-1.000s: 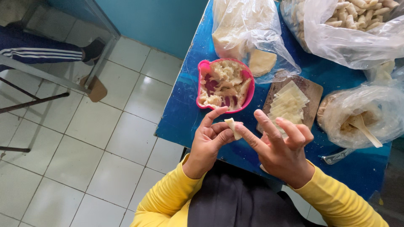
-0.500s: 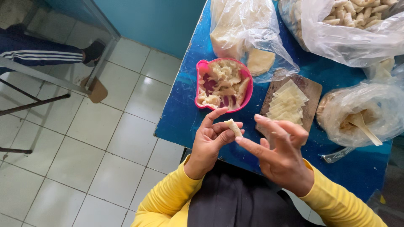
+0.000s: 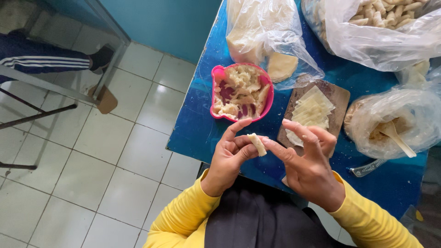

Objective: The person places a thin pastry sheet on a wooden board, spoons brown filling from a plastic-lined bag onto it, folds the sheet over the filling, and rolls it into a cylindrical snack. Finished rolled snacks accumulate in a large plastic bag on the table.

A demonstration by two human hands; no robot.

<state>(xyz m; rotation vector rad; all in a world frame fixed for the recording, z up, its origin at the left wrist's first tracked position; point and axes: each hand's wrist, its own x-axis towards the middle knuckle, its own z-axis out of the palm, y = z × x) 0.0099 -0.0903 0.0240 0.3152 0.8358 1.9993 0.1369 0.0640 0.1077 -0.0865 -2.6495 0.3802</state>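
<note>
My left hand (image 3: 229, 158) pinches a small rolled piece of pale dough (image 3: 257, 143) between thumb and fingers, just in front of the blue table's (image 3: 197, 124) near edge. My right hand (image 3: 308, 163) touches the same piece with its index fingertip, its other fingers spread. A pink bowl (image 3: 265, 98) holding several folded dough pieces sits just beyond my left hand. A wooden board (image 3: 339, 94) stacked with thin square dough sheets (image 3: 312, 112) lies beyond my right hand.
Clear plastic bags hold a dough lump (image 3: 257, 36), finished rolled pieces (image 3: 390, 18) and a filling with a spoon (image 3: 395, 133). A metal utensil (image 3: 367, 167) lies at the table's right front. A seated person's leg (image 3: 46, 62) and chair frame (image 3: 41, 112) stand on the tiled floor, left.
My right hand's fingers have shifted slightly against the dough piece, and both hands sit a touch lower. Nothing else has moved.
</note>
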